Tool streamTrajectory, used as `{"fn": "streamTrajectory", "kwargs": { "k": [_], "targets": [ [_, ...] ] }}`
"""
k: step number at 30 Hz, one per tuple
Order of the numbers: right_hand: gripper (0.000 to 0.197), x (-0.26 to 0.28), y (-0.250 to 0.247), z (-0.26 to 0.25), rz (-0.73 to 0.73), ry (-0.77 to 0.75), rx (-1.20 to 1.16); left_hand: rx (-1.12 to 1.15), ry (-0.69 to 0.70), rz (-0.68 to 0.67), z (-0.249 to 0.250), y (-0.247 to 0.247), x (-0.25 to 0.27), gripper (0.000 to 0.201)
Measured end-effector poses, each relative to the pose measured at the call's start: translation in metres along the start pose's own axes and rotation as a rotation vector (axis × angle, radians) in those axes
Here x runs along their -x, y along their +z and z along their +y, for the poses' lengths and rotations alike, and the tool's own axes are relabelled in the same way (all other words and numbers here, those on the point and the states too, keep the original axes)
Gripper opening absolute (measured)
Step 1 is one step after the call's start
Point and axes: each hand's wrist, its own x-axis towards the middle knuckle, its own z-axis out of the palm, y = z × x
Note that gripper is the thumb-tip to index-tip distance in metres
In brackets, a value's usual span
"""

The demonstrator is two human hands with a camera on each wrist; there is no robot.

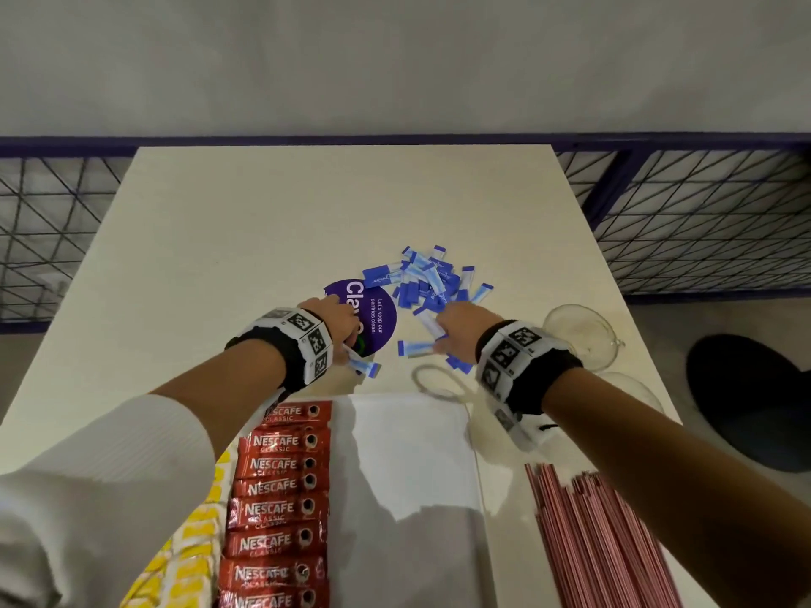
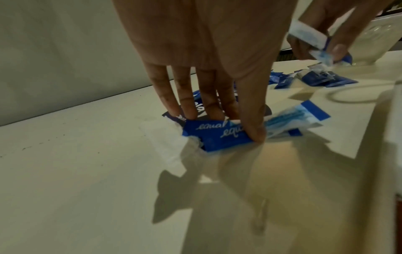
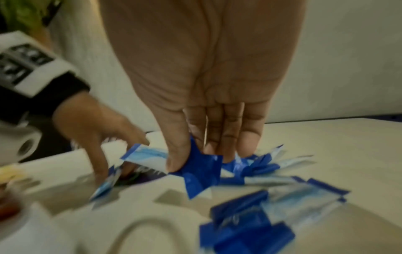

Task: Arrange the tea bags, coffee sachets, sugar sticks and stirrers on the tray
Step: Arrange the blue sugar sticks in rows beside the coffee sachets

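Observation:
Loose blue and white sugar sticks [image 1: 432,283] lie in a pile on the table beyond the white tray [image 1: 412,467]. My left hand [image 1: 340,320] pinches a few sugar sticks [image 2: 217,135] marked "equal" between thumb and fingers, low over the table. My right hand [image 1: 452,329] reaches into the near edge of the pile and pinches more sugar sticks [image 3: 200,171] under its thumb. On the tray's left side sit a column of red Nescafe sachets [image 1: 276,489] and yellow tea bags [image 1: 193,533]. Pink stirrers [image 1: 601,541] lie on the table right of the tray.
A round purple sticker [image 1: 377,318] sits under my left hand. Clear glass bowls [image 1: 579,335] stand at the right, and a clear glass ring [image 1: 439,381] lies by the tray's far edge. Wire mesh fencing [image 1: 702,221] borders the table. A dark round object [image 1: 755,401] is on the floor.

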Motion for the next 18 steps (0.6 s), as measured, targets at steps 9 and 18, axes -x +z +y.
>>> {"fn": "streamTrajectory", "kwargs": {
  "k": [9, 18],
  "targets": [
    [0.041, -0.007, -0.006, 0.029, -0.104, 0.019, 0.171, 0.303, 0.034, 0.042, -0.005, -0.007, 0.0, 0.008],
    [0.065, -0.021, 0.004, 0.03, -0.107, 0.012, 0.132, 0.793, -0.074, 0.066, 0.009, -0.02, 0.007, 0.022]
  ]
}}
